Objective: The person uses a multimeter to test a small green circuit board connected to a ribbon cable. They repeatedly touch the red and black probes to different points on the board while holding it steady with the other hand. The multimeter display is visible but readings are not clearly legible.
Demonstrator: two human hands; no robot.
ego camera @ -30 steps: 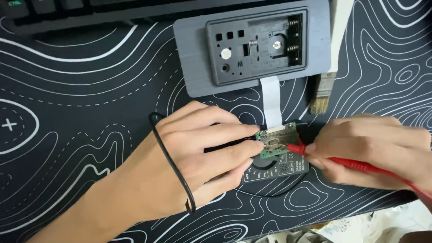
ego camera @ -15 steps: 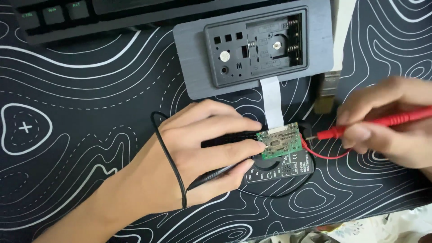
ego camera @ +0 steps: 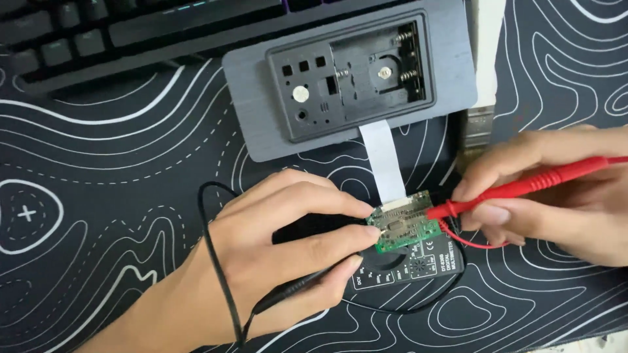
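So the small green circuit board (ego camera: pixel 401 227) sits on top of a black multimeter (ego camera: pixel 412 269) near the middle of the black mat with white contour lines (ego camera: pixel 98 196), right between both hands, its long axis running left-right with a slight tilt up to the right, and its far edge points at the white flat ribbon cable (ego camera: pixel 381 160) going up to the grey slab-shaped device with the open battery bay (ego camera: pixel 350 78). The left hand (ego camera: pixel 275 261) is closest, pinching a thin black probe (ego camera: pixel 307 284) whose tip meets the board's left edge. The right hand (ego camera: pixel 556 189) is clenched around a red probe (ego camera: pixel 517 189) that lies nearly horizontal, tip pointing left onto the board's right side.
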